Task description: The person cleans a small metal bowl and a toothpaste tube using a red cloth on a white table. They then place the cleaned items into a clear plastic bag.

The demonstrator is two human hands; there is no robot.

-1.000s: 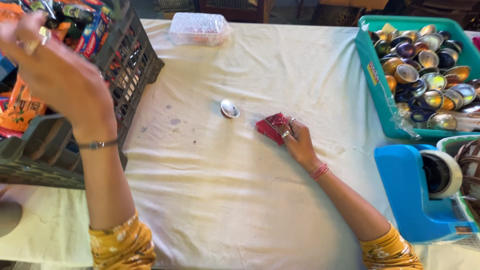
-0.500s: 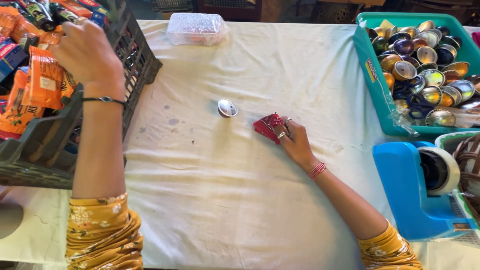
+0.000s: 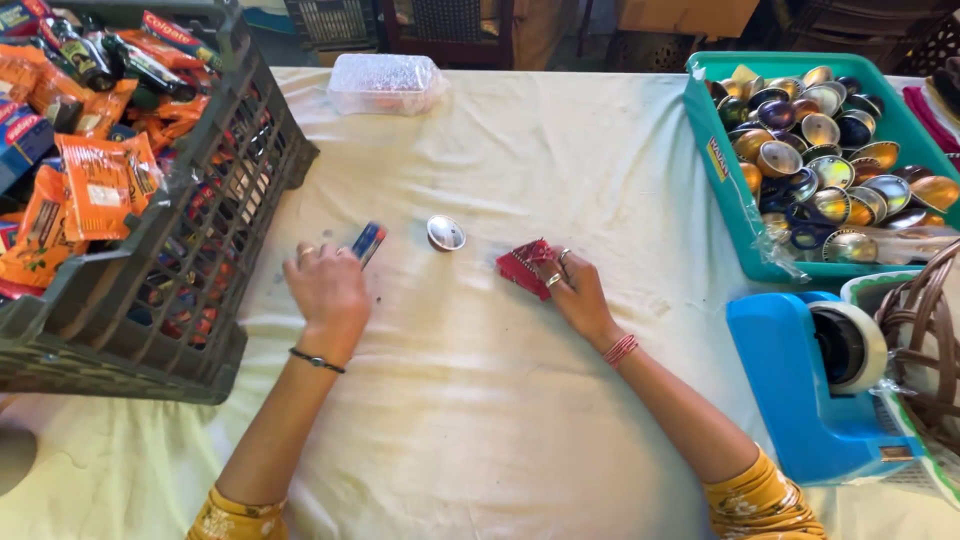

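Broadly, I see a cream tablecloth (image 3: 480,420), a dark crate (image 3: 215,200) of packets to the left and a teal bin (image 3: 725,190) of shiny capsules to the right. My left hand (image 3: 325,290) is closed on a small blue packet (image 3: 368,241). My right hand (image 3: 575,290) pinches a red pouch (image 3: 522,266) against the cloth, with a silver capsule (image 3: 446,233) between them.

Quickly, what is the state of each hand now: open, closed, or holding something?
Left hand: closed on a small blue and red packet, down on the cloth.
Right hand: closed on a small red pouch, resting on the cloth.
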